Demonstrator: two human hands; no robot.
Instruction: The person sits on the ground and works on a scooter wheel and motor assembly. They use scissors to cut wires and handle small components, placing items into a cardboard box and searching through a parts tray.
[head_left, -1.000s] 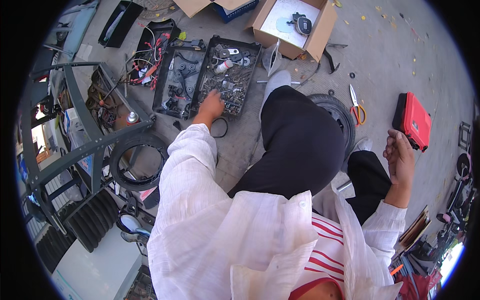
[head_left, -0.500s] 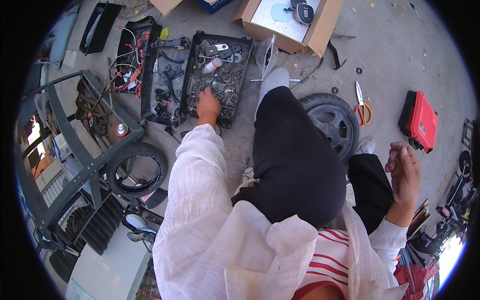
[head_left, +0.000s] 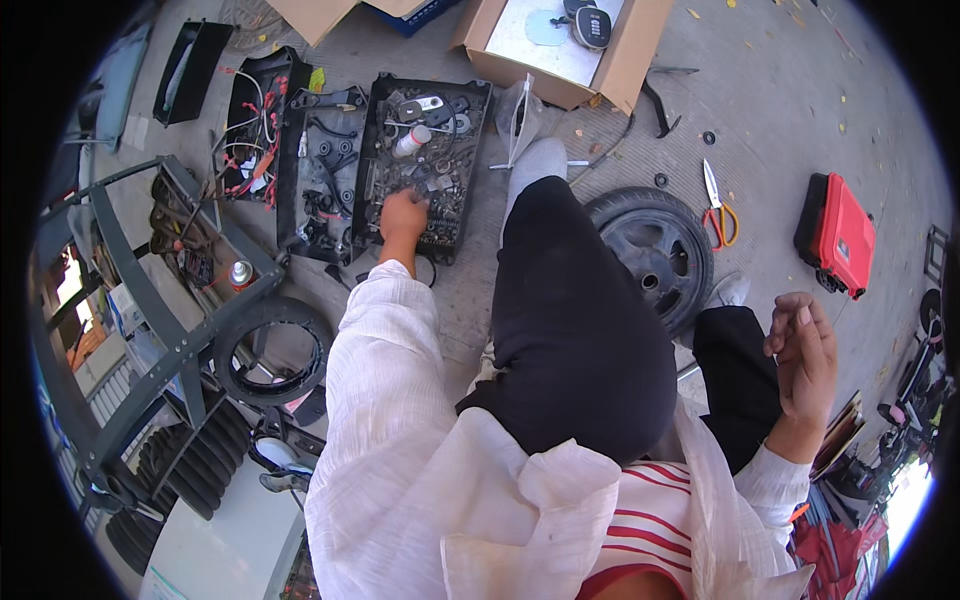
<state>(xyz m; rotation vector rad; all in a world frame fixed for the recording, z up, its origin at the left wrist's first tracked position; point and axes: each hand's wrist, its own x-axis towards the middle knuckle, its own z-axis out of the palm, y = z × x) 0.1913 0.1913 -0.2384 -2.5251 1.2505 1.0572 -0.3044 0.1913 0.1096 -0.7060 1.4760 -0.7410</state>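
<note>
My left hand (head_left: 403, 222) reaches into the near part of a black tray (head_left: 474, 160) filled with loose bolts, nuts and small metal parts. Its fingers are curled down among them; whatever they pinch is hidden. Just beyond that hand lies a white bottle with a red end (head_left: 412, 141), on top of the hardware. A ratchet-like tool with a silver head (head_left: 424, 104) rests farther back in the same tray. My right hand (head_left: 803, 355) hangs in the air at the right, palm turned inward. Its fingers are loosely bent and apart, with nothing visible in them.
Left of the tray stand a second black tray (head_left: 335, 165) of parts and a bin of cables (head_left: 262, 150). A wheel (head_left: 690, 250), orange-handled scissors (head_left: 715, 215) and a red case (head_left: 840, 235) lie right. A metal frame (head_left: 160, 300) and tire (head_left: 318, 335) are left; a cardboard box (head_left: 625, 65) stands ahead.
My left hand has shifted slightly left and toward me within the tray, its fingers more curled. The right hand stays raised, a little lower. The whole view has moved slightly.
</note>
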